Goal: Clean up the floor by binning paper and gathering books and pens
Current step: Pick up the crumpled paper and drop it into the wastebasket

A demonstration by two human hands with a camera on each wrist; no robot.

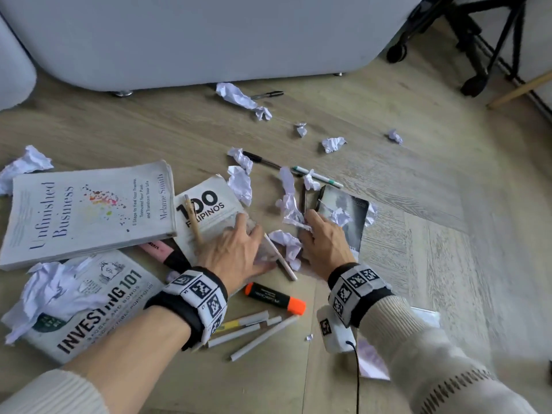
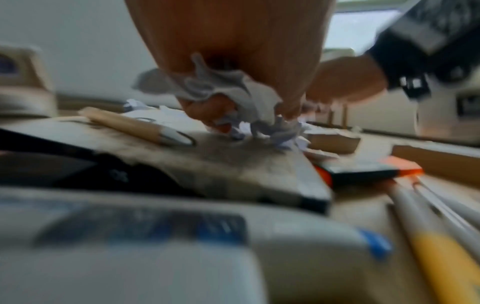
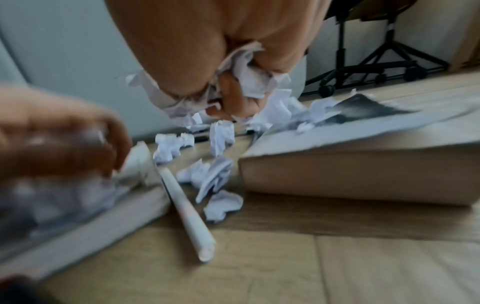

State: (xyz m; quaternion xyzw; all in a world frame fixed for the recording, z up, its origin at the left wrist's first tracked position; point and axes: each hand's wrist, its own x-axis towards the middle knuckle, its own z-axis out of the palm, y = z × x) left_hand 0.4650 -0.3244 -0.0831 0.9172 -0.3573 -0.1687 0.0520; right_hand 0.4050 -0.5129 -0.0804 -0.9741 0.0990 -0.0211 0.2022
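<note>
My left hand (image 1: 243, 234) rests over the lower part of the "100 Filipinos" book (image 1: 209, 204), and its fingers grip a crumpled paper ball (image 2: 228, 92). My right hand (image 1: 313, 228) is beside a dark-covered book (image 1: 352, 213), with its fingers curled round a wad of crumpled paper (image 3: 249, 76). Loose paper scraps (image 1: 286, 243) and a white pen (image 1: 282, 259) lie between the two hands. "Unfinished Business" (image 1: 89, 210) and "Investing 101" (image 1: 98, 306) lie to the left. An orange highlighter (image 1: 274, 298) and several white pens (image 1: 254, 333) lie near my wrists.
More crumpled paper (image 1: 239, 97) and pens (image 1: 263, 161) are scattered on the wooden floor toward a grey sofa (image 1: 209, 40). An office chair base (image 1: 466, 55) stands at the back right. A pink highlighter (image 1: 161, 249) lies under the books. A flat sheet (image 1: 370, 360) lies under my right forearm.
</note>
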